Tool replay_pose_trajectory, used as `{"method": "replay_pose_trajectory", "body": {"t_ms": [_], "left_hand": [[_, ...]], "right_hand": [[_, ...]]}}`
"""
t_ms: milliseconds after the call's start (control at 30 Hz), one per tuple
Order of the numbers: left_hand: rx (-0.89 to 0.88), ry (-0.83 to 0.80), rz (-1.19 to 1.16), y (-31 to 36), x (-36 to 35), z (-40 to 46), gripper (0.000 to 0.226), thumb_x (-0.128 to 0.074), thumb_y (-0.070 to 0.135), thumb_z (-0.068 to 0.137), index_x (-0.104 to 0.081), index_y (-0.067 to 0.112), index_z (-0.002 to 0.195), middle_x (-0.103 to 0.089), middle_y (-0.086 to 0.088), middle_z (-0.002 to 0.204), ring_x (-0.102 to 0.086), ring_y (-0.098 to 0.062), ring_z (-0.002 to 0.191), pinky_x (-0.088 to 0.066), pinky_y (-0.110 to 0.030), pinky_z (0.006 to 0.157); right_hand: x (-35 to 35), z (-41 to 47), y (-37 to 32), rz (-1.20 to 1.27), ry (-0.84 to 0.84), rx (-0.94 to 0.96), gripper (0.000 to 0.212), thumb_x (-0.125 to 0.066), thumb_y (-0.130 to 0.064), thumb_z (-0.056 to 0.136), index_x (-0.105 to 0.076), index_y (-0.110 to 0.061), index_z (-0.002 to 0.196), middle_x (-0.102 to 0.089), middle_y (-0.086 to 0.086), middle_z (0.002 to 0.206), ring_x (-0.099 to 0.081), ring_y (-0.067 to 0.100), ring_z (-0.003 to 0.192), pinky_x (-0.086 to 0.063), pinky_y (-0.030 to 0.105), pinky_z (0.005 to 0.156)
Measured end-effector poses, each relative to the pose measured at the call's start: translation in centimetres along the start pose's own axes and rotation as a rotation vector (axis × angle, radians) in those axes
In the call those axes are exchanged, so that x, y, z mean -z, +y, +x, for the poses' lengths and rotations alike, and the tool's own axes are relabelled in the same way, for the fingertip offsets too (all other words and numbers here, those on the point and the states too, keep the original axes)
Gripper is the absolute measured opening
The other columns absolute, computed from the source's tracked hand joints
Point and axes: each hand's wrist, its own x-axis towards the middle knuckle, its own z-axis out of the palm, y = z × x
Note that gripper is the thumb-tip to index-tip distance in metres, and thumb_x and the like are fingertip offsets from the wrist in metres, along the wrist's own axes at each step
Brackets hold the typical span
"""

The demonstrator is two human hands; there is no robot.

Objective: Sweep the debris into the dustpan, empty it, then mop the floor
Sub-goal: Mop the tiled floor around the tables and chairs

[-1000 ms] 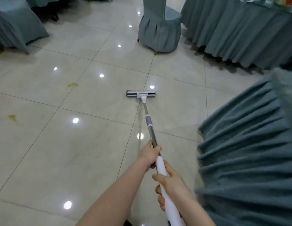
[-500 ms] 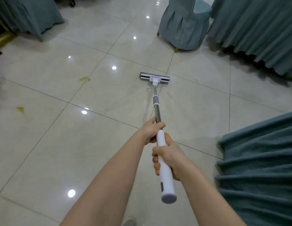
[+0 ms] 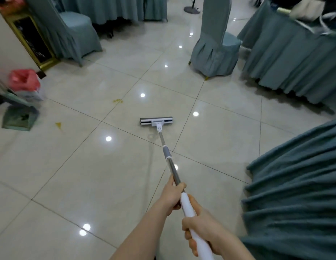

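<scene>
I hold a flat mop whose grey-and-white head lies flat on the glossy beige tile floor ahead of me. My left hand grips the metal shaft where it meets the white handle. Lower on that handle, my right hand is wrapped around it. A green dustpan stands on the floor at the far left. Beside it is a bin with a red bag. Two yellowish spots mark the tiles, one ahead left of the mop head, one near the dustpan.
A chair in a teal cover stands ahead right, another at the back left. Tables draped in teal cloth sit at the right and close by my right side. A gold-framed panel leans on the left wall.
My view has lifted and swung left, so the dustpan and red-bagged bin now show. The mop head sits nearer the yellow spots. Both hands keep their grip on the mop.
</scene>
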Motion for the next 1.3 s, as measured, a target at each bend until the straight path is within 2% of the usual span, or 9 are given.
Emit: {"method": "replay_pose_trajectory", "body": {"t_ms": [133,300,500,567,667,867,1067,1200,1300], "left_hand": [[0.042,0.032,-0.1,-7.0,-2.6,-9.1,0.032,-0.051,0.019,0.088,-0.047,0.039,0.112,-0.052,-0.01,0.082,-0.048,-0.023,0.069,-0.041,-0.032,0.056],[0.07,0.075,-0.227,-12.9,-5.8,-18.1,0.036,-0.049,0.019,0.087,-0.046,0.04,0.116,-0.053,-0.008,0.078,-0.049,-0.018,0.063,-0.039,-0.026,0.051],[0.041,0.139,-0.246,-11.7,-4.8,-19.4,0.021,-0.049,0.02,0.09,-0.051,0.026,0.11,-0.056,-0.006,0.083,-0.052,-0.019,0.069,-0.043,-0.027,0.056],[0.023,0.166,-0.222,-10.2,-3.6,-17.9,0.015,-0.05,0.021,0.09,-0.053,0.021,0.105,-0.054,-0.008,0.083,-0.05,-0.021,0.069,-0.042,-0.028,0.057],[0.029,0.205,-0.197,-7.8,-2.0,-15.2,0.008,-0.051,0.021,0.09,-0.053,0.026,0.096,-0.056,-0.01,0.086,-0.052,-0.023,0.072,-0.045,-0.031,0.059],[0.027,0.238,-0.162,-0.3,5.1,-6.8,0.008,-0.052,0.024,0.09,-0.055,0.026,0.098,-0.055,-0.008,0.081,-0.051,-0.023,0.072,-0.044,-0.03,0.061],[0.062,0.266,-0.159,9.8,11.9,1.4,0.016,-0.052,0.026,0.091,-0.056,0.021,0.106,-0.059,-0.009,0.09,-0.056,-0.025,0.078,-0.051,-0.034,0.067],[0.056,0.29,-0.204,16.1,14.2,6.6,0.014,-0.053,0.024,0.09,-0.057,0.019,0.103,-0.058,-0.008,0.086,-0.054,-0.024,0.074,-0.048,-0.032,0.063],[0.057,0.306,-0.231,20.3,15.5,10.5,0.013,-0.052,0.024,0.092,-0.057,0.019,0.103,-0.057,-0.007,0.084,-0.053,-0.022,0.071,-0.047,-0.029,0.059]], "right_hand": [[-1.3,-7.3,7.5,-0.066,-0.094,0.008,0.081,-0.051,0.004,0.081,-0.03,-0.061,0.125,-0.056,0.014,0.063,-0.052,0.021,0.046,-0.045,0.027,0.044],[-2.0,-14.1,13.2,-0.167,-0.159,-0.002,0.088,-0.055,0.01,0.079,-0.027,-0.056,0.13,-0.069,0.007,0.09,-0.056,0.02,0.051,-0.046,0.028,0.049],[-3.3,-15.2,12.4,-0.136,-0.125,-0.031,0.073,-0.053,0.003,0.083,-0.039,-0.058,0.121,-0.053,0.016,0.063,-0.047,0.021,0.039,-0.044,0.027,0.042],[-3.5,-14.2,10.6,-0.116,-0.112,-0.021,0.068,-0.051,0.001,0.084,-0.045,-0.055,0.121,-0.049,0.014,0.057,-0.044,0.02,0.037,-0.042,0.025,0.041],[-4.0,-12.0,7.5,-0.114,-0.084,0.002,0.064,-0.05,0.002,0.085,-0.048,-0.049,0.124,-0.046,0.011,0.053,-0.041,0.019,0.033,-0.039,0.022,0.039],[-5.8,-4.4,-2.8,-0.1,-0.079,0.048,0.062,-0.049,0.002,0.087,-0.048,-0.046,0.127,-0.045,0.01,0.055,-0.041,0.018,0.035,-0.038,0.02,0.04],[-6.4,2.0,-16.1,-0.104,-0.13,0.049,0.056,-0.047,0.005,0.086,-0.054,-0.041,0.118,-0.042,0.007,0.054,-0.04,0.017,0.034,-0.037,0.02,0.04],[-4.9,6.0,-23.7,-0.138,-0.154,0.034,0.045,-0.048,-0.001,0.088,-0.058,-0.042,0.104,-0.043,0.007,0.057,-0.04,0.017,0.036,-0.037,0.02,0.042],[-3.4,9.6,-28.5,-0.14,-0.153,0.036,0.043,-0.05,0.0,0.087,-0.058,-0.038,0.105,-0.044,0.007,0.058,-0.04,0.017,0.036,-0.038,0.02,0.042]]}}
